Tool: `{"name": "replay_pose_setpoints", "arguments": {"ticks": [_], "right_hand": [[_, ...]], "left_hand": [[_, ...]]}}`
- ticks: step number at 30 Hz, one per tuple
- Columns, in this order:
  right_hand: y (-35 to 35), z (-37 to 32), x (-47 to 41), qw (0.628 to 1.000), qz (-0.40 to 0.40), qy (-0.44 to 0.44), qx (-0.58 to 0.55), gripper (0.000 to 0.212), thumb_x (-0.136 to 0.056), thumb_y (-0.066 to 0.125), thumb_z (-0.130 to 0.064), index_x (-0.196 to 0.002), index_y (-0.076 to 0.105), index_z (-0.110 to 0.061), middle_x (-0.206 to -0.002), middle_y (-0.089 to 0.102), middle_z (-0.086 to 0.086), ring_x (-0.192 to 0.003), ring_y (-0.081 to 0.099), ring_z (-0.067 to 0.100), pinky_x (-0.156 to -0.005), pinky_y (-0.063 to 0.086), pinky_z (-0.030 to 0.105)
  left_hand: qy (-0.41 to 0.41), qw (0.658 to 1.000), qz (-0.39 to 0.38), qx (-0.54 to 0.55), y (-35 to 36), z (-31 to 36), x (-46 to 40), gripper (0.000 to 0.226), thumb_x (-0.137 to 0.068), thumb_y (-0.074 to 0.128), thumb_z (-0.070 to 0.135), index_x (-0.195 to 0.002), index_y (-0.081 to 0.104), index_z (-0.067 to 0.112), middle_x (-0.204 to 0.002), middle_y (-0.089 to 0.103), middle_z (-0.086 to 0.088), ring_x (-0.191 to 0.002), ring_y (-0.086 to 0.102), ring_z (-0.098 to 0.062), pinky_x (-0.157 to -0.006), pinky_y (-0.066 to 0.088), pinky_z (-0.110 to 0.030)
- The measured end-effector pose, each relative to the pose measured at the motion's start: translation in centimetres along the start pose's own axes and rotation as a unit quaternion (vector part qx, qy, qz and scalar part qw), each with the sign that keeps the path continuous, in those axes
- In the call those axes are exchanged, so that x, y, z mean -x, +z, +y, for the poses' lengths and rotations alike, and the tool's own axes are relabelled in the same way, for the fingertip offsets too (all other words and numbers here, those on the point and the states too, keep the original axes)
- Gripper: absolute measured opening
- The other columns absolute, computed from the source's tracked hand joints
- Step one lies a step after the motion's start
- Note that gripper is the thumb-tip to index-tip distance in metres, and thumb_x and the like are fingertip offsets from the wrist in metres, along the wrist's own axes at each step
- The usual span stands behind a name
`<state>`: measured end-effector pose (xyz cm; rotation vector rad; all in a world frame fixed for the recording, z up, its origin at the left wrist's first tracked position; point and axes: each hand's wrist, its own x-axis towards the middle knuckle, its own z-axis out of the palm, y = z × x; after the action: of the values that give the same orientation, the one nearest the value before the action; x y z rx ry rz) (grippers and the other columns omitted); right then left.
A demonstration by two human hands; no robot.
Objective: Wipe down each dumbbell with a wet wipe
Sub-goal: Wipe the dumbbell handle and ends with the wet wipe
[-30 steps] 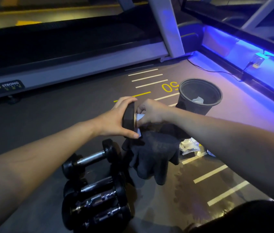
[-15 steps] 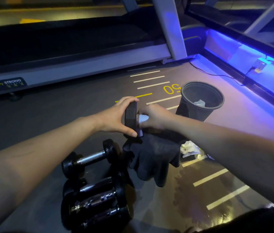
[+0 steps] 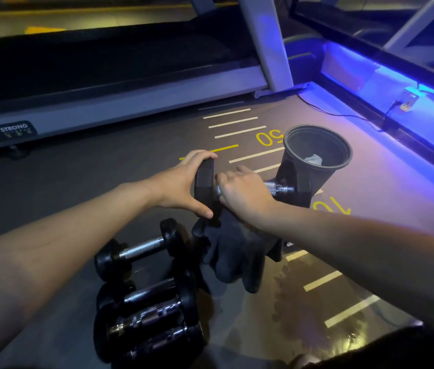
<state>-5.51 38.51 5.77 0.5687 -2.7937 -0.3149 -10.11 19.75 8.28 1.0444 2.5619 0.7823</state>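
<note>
A black hex dumbbell (image 3: 279,187) lies across dark gloves (image 3: 237,251) on the gym floor. My left hand (image 3: 178,185) grips its left head (image 3: 203,187), fingers over the top and thumb below. My right hand (image 3: 242,193) curls over the chrome handle just beside that head. The wet wipe is hidden under its palm. The dumbbell's right head (image 3: 299,182) sits against the bin. Several other black dumbbells (image 3: 146,310) lie stacked in front of me, with one more (image 3: 141,249) just behind them.
A black bin (image 3: 293,161) stands behind the dumbbell with a crumpled used wipe (image 3: 314,159) inside. A treadmill (image 3: 120,102) runs along the far side. A cable (image 3: 327,110) crosses the floor toward a blue-lit ledge at the right. A wet patch (image 3: 303,315) marks the floor.
The dumbbell has turned so its handle and right head now show. The white wipe that showed at my right hand is hidden. My left hand keeps its grip on the left head.
</note>
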Motion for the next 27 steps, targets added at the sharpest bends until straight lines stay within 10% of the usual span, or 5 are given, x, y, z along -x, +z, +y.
{"name": "replay_pose_setpoints", "arguments": {"ticks": [4, 11, 27], "right_hand": [[-1.6, 0.7, -1.0, 0.982, -0.133, 0.037, -0.127, 0.034, -0.088, 0.060, -0.030, -0.115, 0.052, -0.011, -0.112, 0.067, 0.013, -0.106, 0.062, 0.035, -0.075, 0.040, 0.038], [-2.6, 1.9, -2.8, 0.918, -0.256, 0.099, -0.288, 0.041, -0.066, 0.080, -0.038, -0.095, 0.061, -0.015, -0.080, 0.060, 0.003, -0.085, 0.063, 0.028, -0.061, 0.046, 0.032], [-2.9, 2.3, -2.4, 0.957, -0.253, 0.046, -0.135, 0.032, -0.077, 0.069, -0.039, -0.096, 0.060, -0.015, -0.086, 0.057, 0.005, -0.085, 0.060, 0.030, -0.065, 0.038, 0.031]], "left_hand": [[-0.008, 1.000, -0.001, -0.004, -0.1, -0.1, 0.1, 0.122, -0.053, 0.096, 0.050, -0.149, 0.020, 0.039, -0.151, 0.018, 0.021, -0.139, 0.033, -0.008, -0.114, 0.038, -0.039], [0.000, 1.000, -0.001, 0.002, 0.1, -0.2, 0.1, 0.124, -0.051, 0.095, 0.053, -0.149, 0.020, 0.037, -0.151, 0.019, 0.022, -0.141, 0.031, -0.007, -0.115, 0.037, -0.040], [0.000, 1.000, -0.005, -0.024, -0.3, -0.1, 0.0, 0.118, -0.052, 0.089, 0.062, -0.145, 0.019, 0.044, -0.150, 0.019, 0.026, -0.139, 0.034, -0.008, -0.108, 0.043, -0.048]]}}
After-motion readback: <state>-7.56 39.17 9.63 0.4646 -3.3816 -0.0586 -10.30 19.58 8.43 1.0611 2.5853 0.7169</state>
